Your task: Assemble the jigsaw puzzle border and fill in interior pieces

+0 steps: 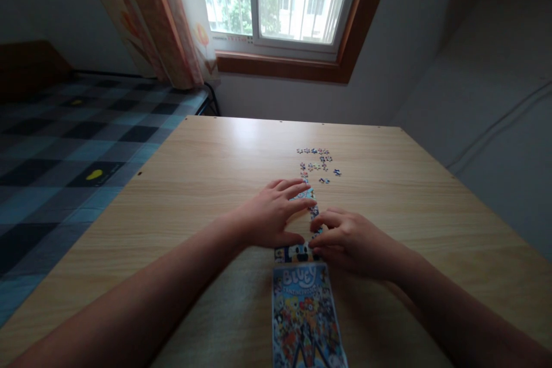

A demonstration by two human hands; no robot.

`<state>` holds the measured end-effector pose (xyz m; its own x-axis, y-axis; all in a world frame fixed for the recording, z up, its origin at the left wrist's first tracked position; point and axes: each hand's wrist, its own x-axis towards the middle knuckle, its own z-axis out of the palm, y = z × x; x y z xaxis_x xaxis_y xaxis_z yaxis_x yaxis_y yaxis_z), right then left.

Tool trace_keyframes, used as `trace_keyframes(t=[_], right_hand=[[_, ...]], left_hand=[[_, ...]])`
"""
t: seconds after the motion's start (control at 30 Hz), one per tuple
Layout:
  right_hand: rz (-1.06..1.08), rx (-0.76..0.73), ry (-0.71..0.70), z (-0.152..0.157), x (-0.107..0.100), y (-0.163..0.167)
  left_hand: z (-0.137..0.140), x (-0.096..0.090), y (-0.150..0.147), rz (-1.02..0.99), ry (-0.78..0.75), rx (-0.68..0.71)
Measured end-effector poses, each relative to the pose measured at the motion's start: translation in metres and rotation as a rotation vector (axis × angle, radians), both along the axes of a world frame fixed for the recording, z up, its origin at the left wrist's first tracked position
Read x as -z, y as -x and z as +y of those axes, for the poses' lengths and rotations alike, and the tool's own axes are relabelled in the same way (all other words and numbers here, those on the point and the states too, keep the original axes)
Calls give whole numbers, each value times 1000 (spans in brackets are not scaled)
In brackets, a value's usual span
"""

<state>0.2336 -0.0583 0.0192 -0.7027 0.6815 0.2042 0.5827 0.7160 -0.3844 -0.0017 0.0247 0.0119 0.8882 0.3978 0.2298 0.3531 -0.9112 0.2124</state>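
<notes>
A partly joined jigsaw puzzle (297,253) lies flat on the table, its right border a narrow strip running away from me. Over its left side my left hand (276,215) is spread, fingers apart and reaching across the far part, thumb near the joined front row. It grips nothing. At the right border my right hand (345,238) has its thumb and forefinger closed around a small puzzle piece (317,232), partly hidden by the fingers. Just in front of the puzzle lies a picture sheet or box lid (306,316) printed "BLUEY".
Loose puzzle pieces (317,167) are scattered in short rows beyond my hands. The wooden table (207,167) reaches towards a wall with a barred window (284,0). To the left stands a bed (86,126) with a checked cover, beside a curtain (172,23).
</notes>
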Motion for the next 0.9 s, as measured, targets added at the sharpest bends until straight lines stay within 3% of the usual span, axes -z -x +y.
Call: trace_keyframes(t=[0.13, 0.37, 0.6, 0.77, 0.9], right_hand=[[115, 25, 15, 4, 0, -5], [316, 231, -159, 15, -3, -17], [481, 387, -207, 17, 1, -17], [518, 421, -374, 22, 3, -23], [588, 587, -482, 33, 9, -35]], left_hand=[[0, -2, 1, -32, 12, 10], [2, -4, 3, -115, -19, -69], [-6, 3, -6, -20, 32, -45], [-9, 3, -8, 23, 22, -43], [-3, 1, -5, -62, -18, -61]])
